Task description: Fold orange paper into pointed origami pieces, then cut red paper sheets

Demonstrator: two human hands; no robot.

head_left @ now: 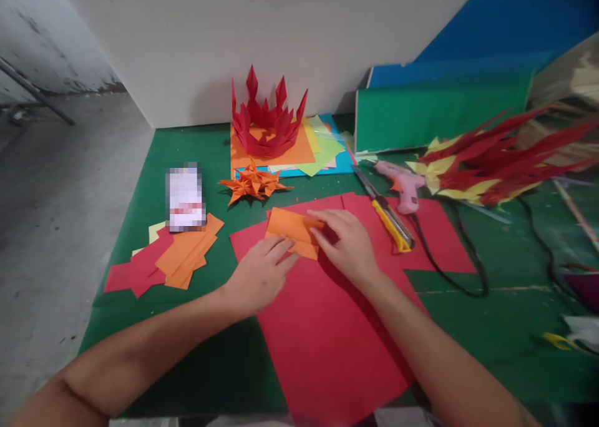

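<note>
Orange paper [294, 224], creased, sits mid-scene over large red sheet [337, 333] on green table [206, 368]. Right hand [349, 243] pinches its right edge between thumb and fingers. Left hand [259, 274] touches near left edge, fingers bent; cannot tell whether pinching. Yellow cutter knife [392, 224], pink glue gun [406, 186] lie right. Red paper crown [269, 141] stands far side, behind orange folded shapes [255, 183].
</note>
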